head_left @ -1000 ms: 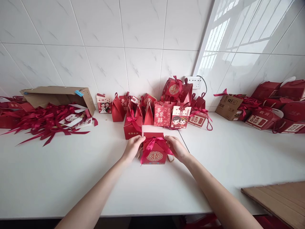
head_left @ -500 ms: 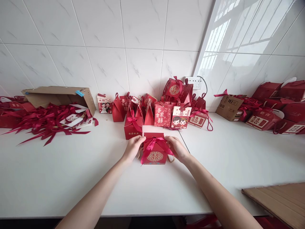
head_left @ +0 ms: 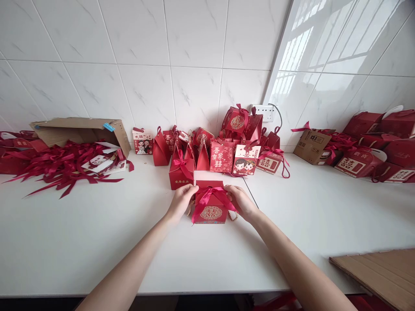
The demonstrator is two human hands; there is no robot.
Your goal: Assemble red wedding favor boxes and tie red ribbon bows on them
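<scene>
A red gift box (head_left: pixel 210 214) with a gold round emblem stands upright on the white table, twisted rope handles at its sides. Across its top sits a pink-red ribbon (head_left: pixel 205 198) tied in a bow, its tails hanging over the front. My left hand (head_left: pixel 183 198) pinches the ribbon at the left side of the bow, thumb and finger closed. At the right side, my right hand (head_left: pixel 240 201) pinches the ribbon too, its lower fingers curled and partly hidden. Just behind my left hand is another red box (head_left: pixel 181 176) with a bow.
Several finished-looking red boxes (head_left: pixel 222 156) line the tiled wall. At left, a cardboard carton (head_left: pixel 81 123) spills red ribbons (head_left: pixel 65 162). More red boxes (head_left: pixel 352 162) and a small carton (head_left: pixel 311 147) stand at right. A cardboard sheet (head_left: pixel 379 272) juts over the near right edge.
</scene>
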